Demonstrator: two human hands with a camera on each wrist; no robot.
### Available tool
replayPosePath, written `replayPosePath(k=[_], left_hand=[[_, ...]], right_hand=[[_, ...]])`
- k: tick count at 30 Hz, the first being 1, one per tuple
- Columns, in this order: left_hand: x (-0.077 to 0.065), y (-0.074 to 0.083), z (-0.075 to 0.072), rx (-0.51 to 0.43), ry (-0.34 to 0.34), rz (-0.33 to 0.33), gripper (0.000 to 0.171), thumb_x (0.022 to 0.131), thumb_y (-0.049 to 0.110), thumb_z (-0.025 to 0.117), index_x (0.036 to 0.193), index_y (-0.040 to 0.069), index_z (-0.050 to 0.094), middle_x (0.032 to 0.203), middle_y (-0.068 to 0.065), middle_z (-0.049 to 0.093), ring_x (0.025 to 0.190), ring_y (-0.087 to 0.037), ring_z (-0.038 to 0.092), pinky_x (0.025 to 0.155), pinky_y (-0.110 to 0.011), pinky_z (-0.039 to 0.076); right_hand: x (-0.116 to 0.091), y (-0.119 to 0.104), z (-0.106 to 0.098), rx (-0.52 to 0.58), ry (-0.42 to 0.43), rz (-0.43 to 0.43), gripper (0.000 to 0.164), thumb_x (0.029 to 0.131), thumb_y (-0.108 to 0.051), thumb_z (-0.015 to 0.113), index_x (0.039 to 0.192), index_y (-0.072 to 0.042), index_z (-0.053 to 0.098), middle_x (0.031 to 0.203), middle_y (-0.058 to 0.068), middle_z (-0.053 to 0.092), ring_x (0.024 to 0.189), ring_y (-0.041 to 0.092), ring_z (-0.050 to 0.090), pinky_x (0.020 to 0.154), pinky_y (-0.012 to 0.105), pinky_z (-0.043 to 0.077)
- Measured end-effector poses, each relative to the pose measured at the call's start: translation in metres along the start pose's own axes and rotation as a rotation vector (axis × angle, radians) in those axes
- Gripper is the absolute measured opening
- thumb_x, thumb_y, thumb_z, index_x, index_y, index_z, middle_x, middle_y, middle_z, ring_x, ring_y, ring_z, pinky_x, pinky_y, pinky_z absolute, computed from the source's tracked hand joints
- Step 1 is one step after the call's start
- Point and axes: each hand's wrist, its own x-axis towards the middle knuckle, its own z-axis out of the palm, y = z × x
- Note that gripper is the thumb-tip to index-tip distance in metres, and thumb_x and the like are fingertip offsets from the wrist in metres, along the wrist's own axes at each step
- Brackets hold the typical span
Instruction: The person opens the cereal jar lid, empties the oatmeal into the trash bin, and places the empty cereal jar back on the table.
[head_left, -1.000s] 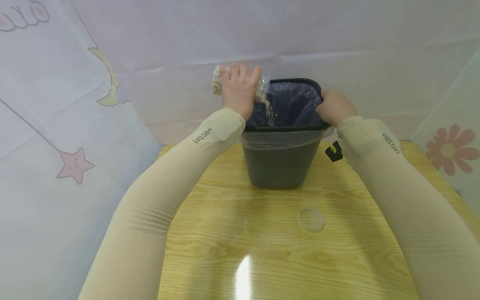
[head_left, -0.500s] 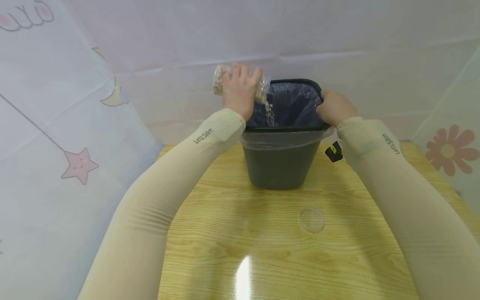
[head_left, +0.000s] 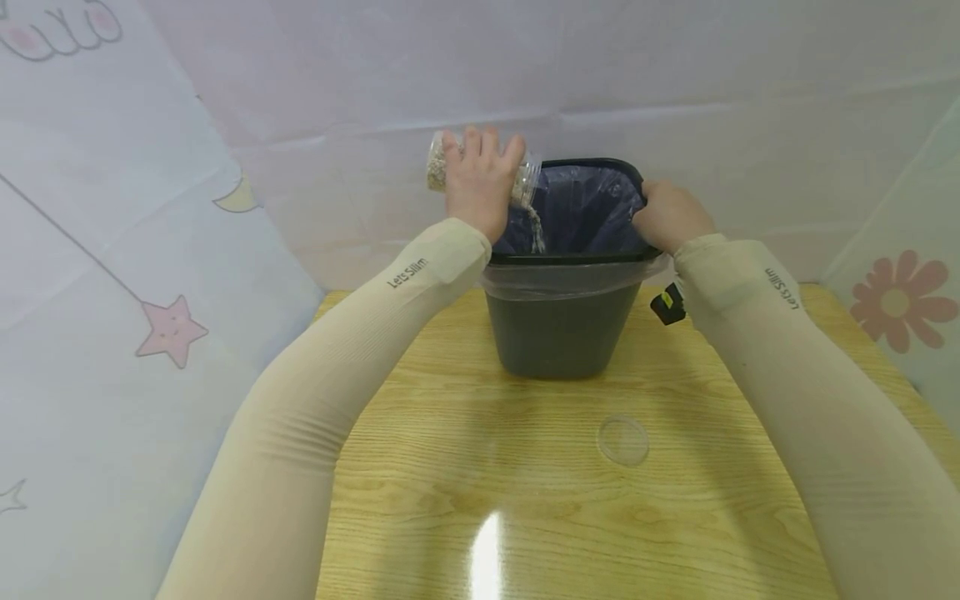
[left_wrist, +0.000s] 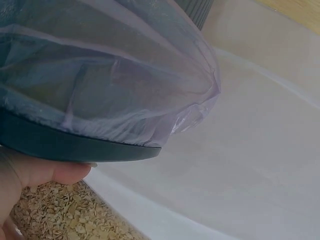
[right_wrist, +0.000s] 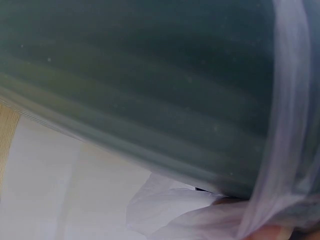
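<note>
A clear jar (head_left: 528, 180) of pale flakes is held on its side in the air, its mouth over the ten o'clock edge of a dark bin (head_left: 558, 329). Its long axis runs nearly level across the head view: base toward nine o'clock, uncovered mouth toward three and dipping slightly toward four. From the mouth a thin stream of flakes (head_left: 536, 229) drops toward six o'clock, into the bluish liner (head_left: 585, 204). The left hand (head_left: 480, 185) reaches in from between seven and eight o'clock and grips the jar's middle; its fingers (head_left: 490, 143) are spread apart and curled across the axis, tips toward twelve, so the base shows on their nine o'clock side and the mouth on their three o'clock side. The right hand (head_left: 671, 215) grips the rim and liner at the bin's three o'clock edge; I cannot tell how its fingertips meet. The liner folds down outside the rim. The bin stands upright on the wood-grain desk (head_left: 420, 467). At five o'clock from it a clear round disc (head_left: 623, 440) lies flat, and at three o'clock, near the right sleeve, is a small black object (head_left: 667, 305) with a yellow-green mark
</note>
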Motion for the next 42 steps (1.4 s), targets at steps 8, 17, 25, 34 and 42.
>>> replayPosePath(k=[8,17,25,34,42], left_hand=[[0.0003,0.0007,0.0008,0.004,0.017,-0.001,0.058,0.084,-0.005,0.052,0.136,0.019,0.038,0.137,-0.014,0.046,0.135,-0.034,0.032,0.114,-0.054,0.017],[0.0002,0.0003,0.0009,0.019,0.014,0.006,0.059,0.084,-0.003,0.055,0.136,0.019,0.038,0.138,-0.014,0.044,0.135,-0.034,0.032,0.114,-0.053,0.017],[-0.0003,-0.0002,0.0014,0.015,0.025,0.017,0.059,0.084,-0.004,0.054,0.136,0.019,0.039,0.137,-0.014,0.045,0.134,-0.033,0.033,0.114,-0.054,0.018],[0.0004,-0.0003,0.0025,0.007,0.021,0.012,0.059,0.085,-0.001,0.056,0.137,0.019,0.038,0.139,-0.013,0.044,0.135,-0.034,0.031,0.114,-0.054,0.017],[-0.0001,0.0013,0.0027,0.010,0.021,0.021,0.061,0.085,-0.002,0.056,0.139,0.019,0.038,0.140,-0.014,0.044,0.136,-0.034,0.031,0.114,-0.054,0.017]], right_hand=[[0.0001,-0.0007,-0.0001,-0.005,0.001,0.005,0.061,0.096,-0.006,0.030,0.151,0.008,0.006,0.154,0.031,0.012,0.139,0.050,0.016,0.111,0.060,0.019],[-0.0010,0.0000,-0.0009,-0.001,-0.006,0.005,0.062,0.096,-0.006,0.029,0.151,0.007,0.005,0.155,0.030,0.010,0.140,0.049,0.014,0.111,0.060,0.018],[-0.0026,-0.0011,-0.0019,-0.003,-0.007,0.008,0.062,0.095,-0.005,0.030,0.151,0.007,0.005,0.155,0.030,0.009,0.140,0.049,0.013,0.112,0.059,0.017],[-0.0027,0.0002,-0.0029,-0.009,0.000,0.000,0.062,0.094,-0.005,0.030,0.150,0.009,0.007,0.154,0.031,0.011,0.140,0.049,0.013,0.112,0.059,0.017],[-0.0034,-0.0008,-0.0024,-0.004,0.005,0.001,0.062,0.094,-0.005,0.030,0.150,0.008,0.007,0.154,0.031,0.011,0.140,0.049,0.013,0.112,0.059,0.017]])
